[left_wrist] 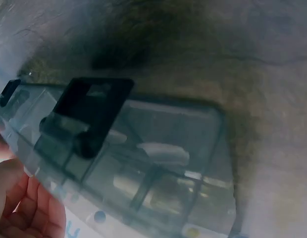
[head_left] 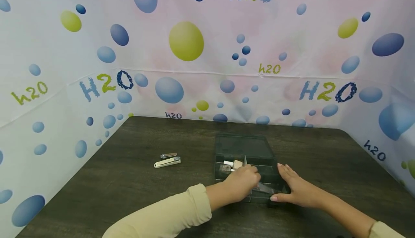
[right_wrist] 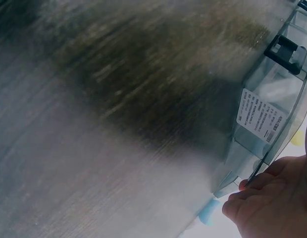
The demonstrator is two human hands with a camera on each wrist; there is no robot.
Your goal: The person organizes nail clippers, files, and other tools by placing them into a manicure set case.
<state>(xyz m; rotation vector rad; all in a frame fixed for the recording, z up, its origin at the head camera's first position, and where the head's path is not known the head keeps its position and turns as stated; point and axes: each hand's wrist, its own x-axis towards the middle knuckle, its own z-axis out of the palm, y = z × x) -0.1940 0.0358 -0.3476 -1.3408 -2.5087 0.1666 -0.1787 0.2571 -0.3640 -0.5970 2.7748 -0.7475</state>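
Observation:
A dark see-through plastic box with compartments stands on the table, its lid raised at the back. Inside lie small bottles, one with a white cap and a beige body. Over the middle of the box my left hand has its fingers curled; a thin pointed grey piece shows just above them, apparently pinched, its lower part hidden. My right hand rests on the box's right side with fairly straight fingers, thumb at the front corner. In the right wrist view its fingertips touch the box wall.
Left of the box lie a white-handled nail clipper and a smaller clipper. A printed white label is on the box. Dark latches stick out from it. A bubble-patterned sheet surrounds the dark wooden table.

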